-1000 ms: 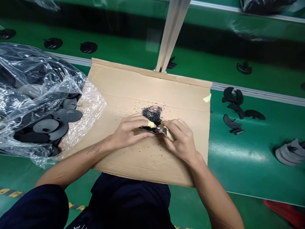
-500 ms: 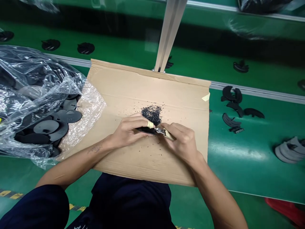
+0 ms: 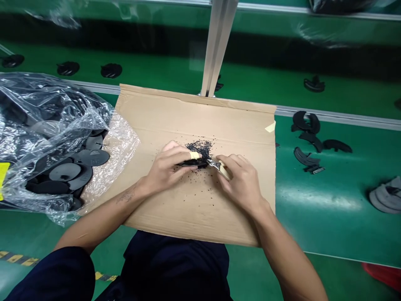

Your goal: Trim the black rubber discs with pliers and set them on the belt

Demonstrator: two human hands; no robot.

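My left hand, with yellowish tape round a finger, pinches a thin black disc-like part seen nearly edge-on. From the right, my right hand is closed on a small cutting tool with metal jaws and pale handles. The jaws point at the right end of the black part; whether they touch it is too small to tell. Just beyond lies a pile of black bits, with loose crumbs scattered over the cardboard sheet.
A clear plastic bag of black discs lies at the left. Curved black pieces and a grey stacked part sit on the green table at the right. A metal post stands behind the cardboard.
My left hand has shifted slightly up and left with the black part, and the tool's jaws are now further from the left fingertips. The camera view has shifted a little.
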